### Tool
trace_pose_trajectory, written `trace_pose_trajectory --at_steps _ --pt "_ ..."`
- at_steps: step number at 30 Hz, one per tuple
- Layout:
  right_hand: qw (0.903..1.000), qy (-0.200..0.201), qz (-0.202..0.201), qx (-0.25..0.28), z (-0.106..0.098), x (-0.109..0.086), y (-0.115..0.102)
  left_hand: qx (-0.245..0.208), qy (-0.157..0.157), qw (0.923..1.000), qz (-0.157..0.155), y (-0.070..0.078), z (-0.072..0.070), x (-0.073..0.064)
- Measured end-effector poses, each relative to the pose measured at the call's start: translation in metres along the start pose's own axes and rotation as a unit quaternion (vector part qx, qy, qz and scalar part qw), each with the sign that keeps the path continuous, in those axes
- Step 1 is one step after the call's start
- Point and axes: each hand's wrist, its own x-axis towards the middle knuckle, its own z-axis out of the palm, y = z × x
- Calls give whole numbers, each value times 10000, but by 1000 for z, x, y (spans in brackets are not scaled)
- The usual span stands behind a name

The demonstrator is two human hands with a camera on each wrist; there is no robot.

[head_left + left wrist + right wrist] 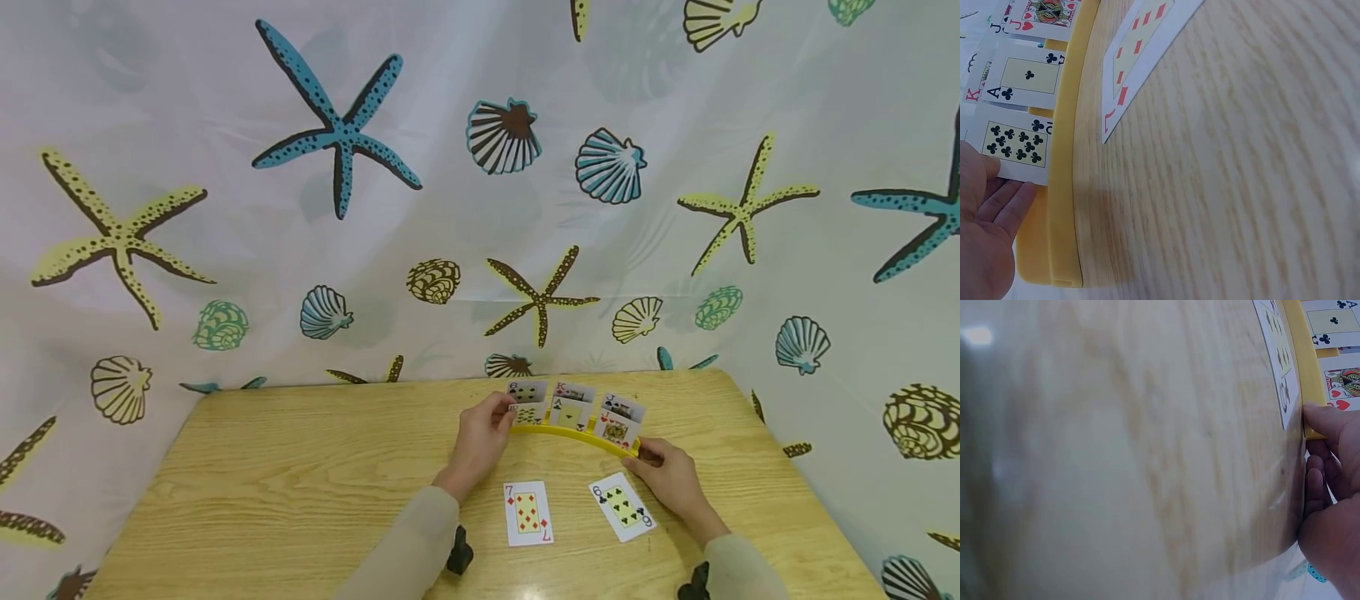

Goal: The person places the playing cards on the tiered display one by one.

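Observation:
A curved yellow card holder (573,434) stands on the table with playing cards upright in two rows. At its left end my left hand (480,429) pinches the edge of the ten of clubs (1016,144), which sits in the front row. Beside that card are the ace of clubs (567,412) and jack of hearts (617,431). Behind them show a black-suited card (528,389), a red king (576,390) and a black jack (624,406), all partly hidden. My right hand (670,477) grips the holder's right end, thumb on its front.
Face up on the wooden table (300,483), in front of the holder, lie the seven of diamonds (528,514) and the six of clubs (622,507). A patterned cloth (450,208) with starfish and shells hangs behind the table and at its sides.

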Motion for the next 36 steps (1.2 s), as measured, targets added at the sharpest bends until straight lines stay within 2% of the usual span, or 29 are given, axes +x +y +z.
trace_pose_trajectory --at_steps 11,25,36 --pt "10000 -24 -57 7 0 0 2 26 -101 9999 -62 -3 -1 2" --pt "10000 9 -77 5 0 2 3 148 118 9998 -5 -4 -1 1" --pt "10000 -28 -32 28 -1 -1 1 478 99 9988 38 0 -1 4"
